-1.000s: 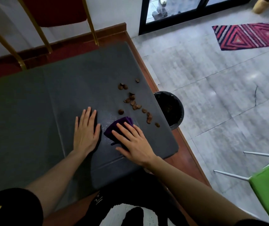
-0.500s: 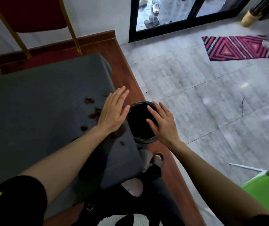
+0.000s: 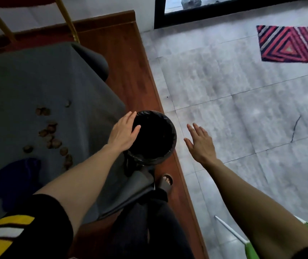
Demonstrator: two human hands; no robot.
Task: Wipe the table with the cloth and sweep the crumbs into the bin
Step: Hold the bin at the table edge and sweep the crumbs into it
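Observation:
The black bin [image 3: 170, 152] with a black liner stands on the floor just off the right edge of the grey-covered table [image 3: 37, 81]. My left hand [image 3: 123, 133] rests on the bin's left rim, fingers fairly straight along it and thumb over the opening. To the right of the bin, my right hand [image 3: 199, 144] hovers over the floor tiles with fingers spread, holding nothing. Several brown crumbs [image 3: 50, 135] lie scattered on the table near its right edge. The purple cloth [image 3: 13, 176] lies crumpled on the table at the lower left, with neither hand on it.
A red chair with gold legs [image 3: 69, 21] stands behind the table. A red striped rug [image 3: 291, 43] lies on the grey tiles at upper right. A green chair [image 3: 250, 249] pokes in at lower right. My sandalled foot [image 3: 166, 182] is below the bin.
Both hands left the cloth and table and reached right to the bin. My left hand now touches its rim; my right hand has moved off to the bin's right.

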